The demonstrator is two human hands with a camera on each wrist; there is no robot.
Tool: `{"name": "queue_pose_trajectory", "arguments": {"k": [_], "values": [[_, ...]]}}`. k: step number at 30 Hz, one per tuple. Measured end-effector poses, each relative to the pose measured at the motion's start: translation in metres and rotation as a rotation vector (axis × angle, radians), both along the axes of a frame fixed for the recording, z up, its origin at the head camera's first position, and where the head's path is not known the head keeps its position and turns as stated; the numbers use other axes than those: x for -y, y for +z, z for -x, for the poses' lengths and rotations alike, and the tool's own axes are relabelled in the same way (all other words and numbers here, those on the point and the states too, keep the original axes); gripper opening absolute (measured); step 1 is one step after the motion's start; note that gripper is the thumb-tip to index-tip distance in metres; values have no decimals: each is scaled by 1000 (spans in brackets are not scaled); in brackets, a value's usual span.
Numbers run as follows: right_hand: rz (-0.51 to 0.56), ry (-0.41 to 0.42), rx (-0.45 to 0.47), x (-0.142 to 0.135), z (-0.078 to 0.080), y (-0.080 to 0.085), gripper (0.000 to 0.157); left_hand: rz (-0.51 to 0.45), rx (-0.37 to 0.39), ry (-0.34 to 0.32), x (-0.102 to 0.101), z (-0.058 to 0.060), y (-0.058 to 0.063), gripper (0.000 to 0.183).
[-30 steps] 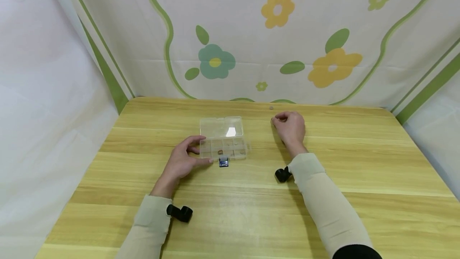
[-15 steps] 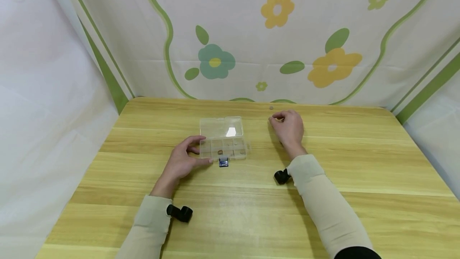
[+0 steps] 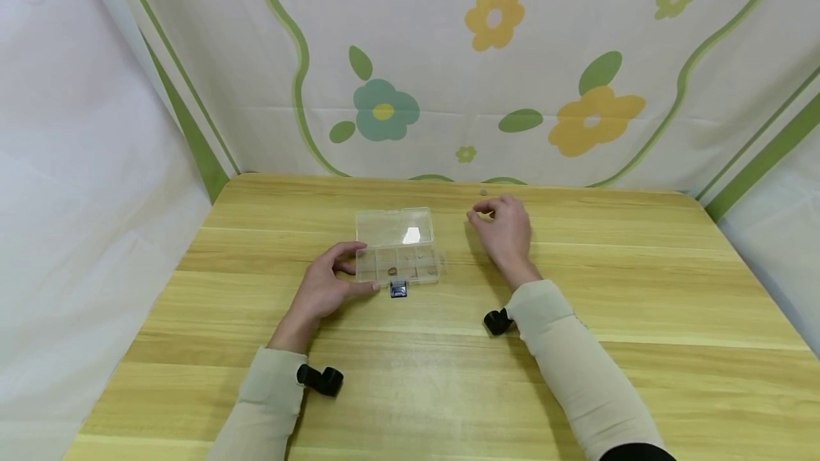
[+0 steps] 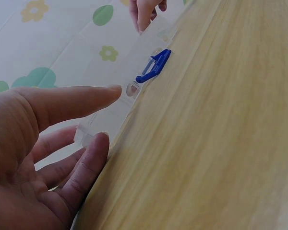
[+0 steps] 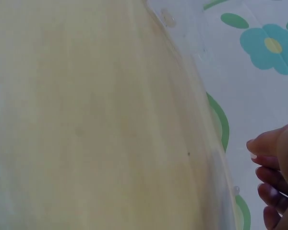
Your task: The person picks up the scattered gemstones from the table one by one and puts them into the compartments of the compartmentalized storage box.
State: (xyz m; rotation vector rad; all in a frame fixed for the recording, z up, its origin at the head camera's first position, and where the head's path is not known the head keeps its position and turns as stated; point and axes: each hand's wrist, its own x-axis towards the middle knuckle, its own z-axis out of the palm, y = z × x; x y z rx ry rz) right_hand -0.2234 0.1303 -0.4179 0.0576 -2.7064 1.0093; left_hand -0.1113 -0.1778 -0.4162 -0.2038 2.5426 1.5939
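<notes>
A clear plastic compartment box (image 3: 376, 256) stands on the table with its lid (image 3: 391, 226) folded back and its blue latch (image 3: 398, 289) hanging at the front. Small brownish pieces (image 3: 393, 271) lie in some of its compartments. My left hand (image 3: 323, 283) holds the box's left end, thumb along the front, fingers at the back and side. To the right of the box, above the table, my right hand (image 3: 506, 233) has thumb and index finger pinched together. A tiny pale bit (image 5: 253, 155) shows at those fingertips; its kind is unclear.
A small round brownish piece (image 3: 483, 192) lies near the table's back edge, beyond my right hand. The wooden table (image 3: 416, 375) meets a white flowered cloth (image 3: 442, 91) at the back. A black wrist camera (image 3: 327, 380) sits on each sleeve.
My right hand has moved a little to the left, toward the box, with its fingertips still pinched. The left hand and the box have stayed put.
</notes>
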Motion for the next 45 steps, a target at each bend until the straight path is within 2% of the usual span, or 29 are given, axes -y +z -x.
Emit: {"name": "queue_pose_trajectory", "arguments": {"k": [8, 23, 36, 45], "values": [[9, 16, 12, 6, -2, 0, 22, -2, 4, 0, 0, 0, 0, 73], [89, 86, -47, 23, -11, 1, 20, -3, 5, -1, 1, 0, 0, 73], [125, 181, -86, 38, -17, 2, 16, 3, 13, -6, 1, 1, 0, 74], [141, 265, -57, 48, -24, 3, 15, -5, 14, 1, 0, 1, 0, 75]]}}
